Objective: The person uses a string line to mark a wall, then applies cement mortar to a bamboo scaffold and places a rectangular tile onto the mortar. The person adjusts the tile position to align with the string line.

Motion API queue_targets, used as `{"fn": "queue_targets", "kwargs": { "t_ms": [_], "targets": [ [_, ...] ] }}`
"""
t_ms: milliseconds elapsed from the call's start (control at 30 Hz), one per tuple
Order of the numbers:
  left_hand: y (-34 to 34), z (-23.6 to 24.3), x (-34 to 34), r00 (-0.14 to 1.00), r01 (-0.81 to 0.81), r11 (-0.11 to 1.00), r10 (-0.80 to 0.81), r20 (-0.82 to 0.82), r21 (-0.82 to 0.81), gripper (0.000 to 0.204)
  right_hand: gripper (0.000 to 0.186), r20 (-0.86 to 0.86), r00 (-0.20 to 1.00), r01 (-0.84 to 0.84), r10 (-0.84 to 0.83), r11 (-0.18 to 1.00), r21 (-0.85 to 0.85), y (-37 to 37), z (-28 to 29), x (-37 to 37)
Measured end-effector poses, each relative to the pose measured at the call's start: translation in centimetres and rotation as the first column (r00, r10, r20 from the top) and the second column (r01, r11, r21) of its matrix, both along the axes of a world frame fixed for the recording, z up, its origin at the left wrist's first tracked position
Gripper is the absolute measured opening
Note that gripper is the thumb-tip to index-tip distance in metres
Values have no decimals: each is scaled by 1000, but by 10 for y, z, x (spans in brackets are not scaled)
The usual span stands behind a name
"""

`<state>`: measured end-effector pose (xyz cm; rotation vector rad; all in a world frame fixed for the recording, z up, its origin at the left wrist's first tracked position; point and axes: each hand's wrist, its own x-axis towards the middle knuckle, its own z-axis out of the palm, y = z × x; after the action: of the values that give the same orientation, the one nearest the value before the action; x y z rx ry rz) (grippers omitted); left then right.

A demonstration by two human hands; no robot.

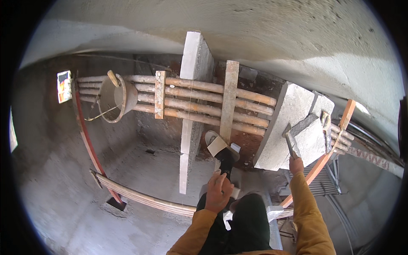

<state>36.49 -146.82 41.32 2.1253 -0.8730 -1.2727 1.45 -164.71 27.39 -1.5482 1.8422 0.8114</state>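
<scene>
Head view: gripping bladed tool in right hand beside pale block, far right; cannot tell grasp of left hand, near; seemingly midway, with block laid but unfixed.

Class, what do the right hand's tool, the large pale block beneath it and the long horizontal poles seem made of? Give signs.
Tool: probably dull metal, from its thin, flat grey blade.
Block: likely concrete or similar, matte; its pale grey face looks grainy.
Poles: possibly weathered wood or bamboo, being round, brown and pale-smeared; rusty metal isn't excluded.
</scene>
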Motion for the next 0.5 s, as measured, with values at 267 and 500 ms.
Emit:
{"fn": "queue_targets", "kwargs": {
  "t_ms": [267,500],
  "targets": [
    [-35,-32,-9,998,-65,998,64,28,21,47,48,67,995,-76,79,996,-43,-1,-9,-14],
    [-65,-50,26,935,-343,938,336,111,53,43,49,127,970,-217,207,973,75,-36,-7,-14]
  ]
}}
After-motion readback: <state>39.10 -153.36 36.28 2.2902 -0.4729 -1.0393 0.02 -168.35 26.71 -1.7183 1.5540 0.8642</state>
